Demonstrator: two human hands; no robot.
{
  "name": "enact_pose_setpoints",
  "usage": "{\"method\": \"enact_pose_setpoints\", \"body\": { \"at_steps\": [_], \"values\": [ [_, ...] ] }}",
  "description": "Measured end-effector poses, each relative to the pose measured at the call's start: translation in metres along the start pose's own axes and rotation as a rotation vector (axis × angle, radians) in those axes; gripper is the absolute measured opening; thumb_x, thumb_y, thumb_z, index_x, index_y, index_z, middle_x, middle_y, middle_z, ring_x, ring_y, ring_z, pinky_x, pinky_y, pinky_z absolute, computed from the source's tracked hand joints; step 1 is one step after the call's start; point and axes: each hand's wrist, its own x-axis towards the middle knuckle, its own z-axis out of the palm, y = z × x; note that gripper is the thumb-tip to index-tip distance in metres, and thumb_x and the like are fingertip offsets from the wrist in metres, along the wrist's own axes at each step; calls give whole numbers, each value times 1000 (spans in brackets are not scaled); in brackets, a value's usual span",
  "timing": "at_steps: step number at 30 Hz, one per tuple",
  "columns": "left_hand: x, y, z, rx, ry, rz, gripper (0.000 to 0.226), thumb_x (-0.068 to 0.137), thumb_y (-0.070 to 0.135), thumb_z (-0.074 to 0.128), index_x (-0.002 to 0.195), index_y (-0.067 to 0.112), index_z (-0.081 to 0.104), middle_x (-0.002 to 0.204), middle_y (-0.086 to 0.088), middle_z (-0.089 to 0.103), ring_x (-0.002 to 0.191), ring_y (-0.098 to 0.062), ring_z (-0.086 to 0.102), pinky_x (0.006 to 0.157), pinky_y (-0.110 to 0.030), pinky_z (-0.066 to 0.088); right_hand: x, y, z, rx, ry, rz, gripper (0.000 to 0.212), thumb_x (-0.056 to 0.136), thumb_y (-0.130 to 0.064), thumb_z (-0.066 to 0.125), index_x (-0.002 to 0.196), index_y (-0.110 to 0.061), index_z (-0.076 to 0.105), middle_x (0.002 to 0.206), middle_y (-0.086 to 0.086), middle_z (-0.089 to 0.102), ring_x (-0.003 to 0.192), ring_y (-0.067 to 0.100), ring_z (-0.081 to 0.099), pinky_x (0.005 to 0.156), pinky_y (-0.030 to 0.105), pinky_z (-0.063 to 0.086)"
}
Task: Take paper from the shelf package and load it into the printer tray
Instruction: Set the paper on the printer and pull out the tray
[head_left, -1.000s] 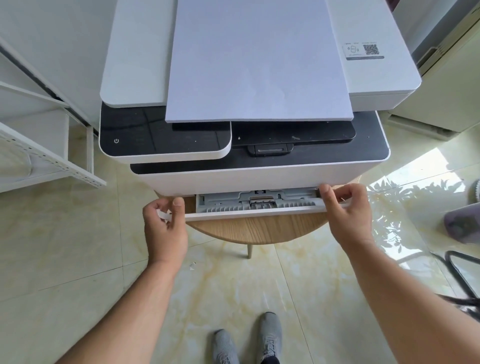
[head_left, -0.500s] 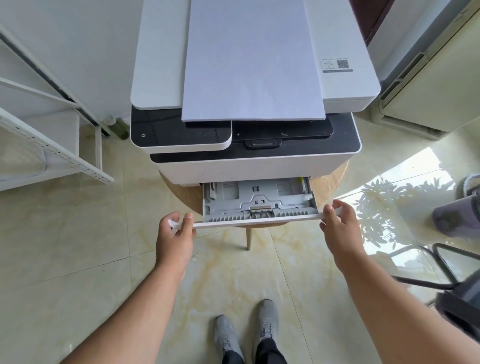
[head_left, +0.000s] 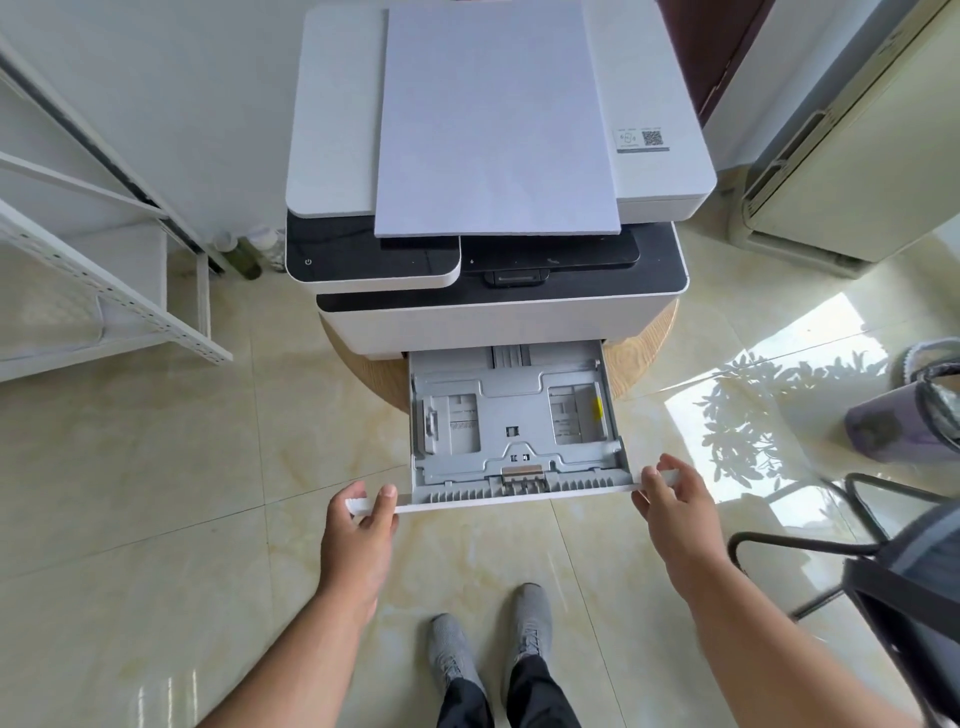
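A white and black printer (head_left: 498, 317) stands on a round wooden table (head_left: 641, 353). A stack of white paper (head_left: 496, 119) lies flat on the printer's lid. The grey printer tray (head_left: 514, 426) is pulled far out of the printer's front and holds no paper. My left hand (head_left: 361, 535) grips the left end of the tray's white front bar. My right hand (head_left: 675, 512) grips the bar's right end.
A white metal shelf (head_left: 104, 291) stands at the left. Two bottles (head_left: 254, 249) sit on the floor by the wall. A cream cabinet (head_left: 852, 171) is at the right, a purple bucket (head_left: 909, 410) and a black chair frame (head_left: 841, 551) nearer. My feet (head_left: 488, 639) stand below the tray.
Both hands have drawn the tray out from a small gap to nearly its full length. The view has backed away from the printer.
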Motion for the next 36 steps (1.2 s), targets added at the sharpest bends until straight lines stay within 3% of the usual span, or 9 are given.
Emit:
{"method": "enact_pose_setpoints", "body": {
  "at_steps": [4, 9, 14, 19, 22, 24, 27, 31, 36],
  "values": [
    [-9, -7, -7, 81, -11, -24, 40, 97, 35, 68, 131, 24, 50, 106, 15, 59, 97, -17, 72, 78, -25, 44, -8, 4, -4, 0, 8, 20, 36, 106, -23, 55, 141, -15, 53, 93, -4, 56, 91, 12, 69, 108, 44, 51],
    [-16, -22, -19, 183, -26, -58, 43, 93, 42, 71, 128, 27, 51, 106, 9, 65, 98, -19, 73, 86, -32, 46, -14, 17, -12, -16, 17, 38, 35, 105, -21, 55, 140, -16, 54, 98, -4, 56, 89, 12, 69, 110, 49, 50],
    [-27, -39, -24, 230, -29, -117, 53, 94, 38, 70, 140, 25, 47, 98, 9, 63, 101, -22, 72, 89, -34, 45, -21, 35, -14, -9, 30, 84, 42, 107, -21, 52, 149, -17, 49, 102, -4, 50, 87, 10, 68, 102, 38, 51],
    [-22, -36, -26, 260, -75, -135, 65, 93, 44, 69, 148, 26, 38, 134, 5, 50, 103, -22, 71, 97, -33, 43, -21, 31, -16, -55, 2, 117, 52, 106, -27, 56, 155, -16, 42, 124, 6, 47, 88, 10, 67, 107, 40, 50],
    [-27, -24, -36, 431, -82, -106, 85, 81, 62, 70, 150, 24, 37, 150, -6, 49, 125, -29, 61, 107, -43, 45, -33, 17, -26, -224, -18, 111, 65, 103, -36, 60, 160, -16, 36, 147, 8, 54, 124, 27, 64, 115, 47, 44],
    [-32, -11, -40, 515, -22, -57, 76, 91, 47, 69, 153, 18, 37, 156, -10, 45, 140, -28, 47, 111, -43, 39, -43, -1, -33, -315, 11, 68, 65, 104, -31, 60, 160, -10, 36, 161, 11, 46, 144, 30, 49, 116, 44, 38],
    [-38, 28, -44, 537, 51, 98, 62, 95, 33, 67, 149, 13, 44, 156, -9, 47, 142, -24, 46, 111, -40, 39, -57, -41, -39, -317, 54, -13, 59, 104, -26, 60, 156, -7, 40, 159, 10, 48, 143, 28, 50, 110, 40, 40],
    [-49, 114, -31, 431, 22, 329, 47, 98, 20, 64, 142, 9, 52, 145, -4, 57, 126, -16, 58, 95, -25, 39, -73, -118, -26, -273, 70, -207, 49, 102, -27, 63, 147, -12, 53, 148, 3, 59, 126, 19, 61, 96, 31, 41],
    [-68, 227, 5, 316, -50, 564, 41, 99, 18, 63, 138, 10, 55, 133, -1, 62, 117, -10, 60, 84, -3, 38, -71, -211, 4, -189, 14, -333, 48, 91, -39, 66, 132, -15, 64, 127, 7, 71, 101, 19, 64, 93, 38, 52]
  ]
}}
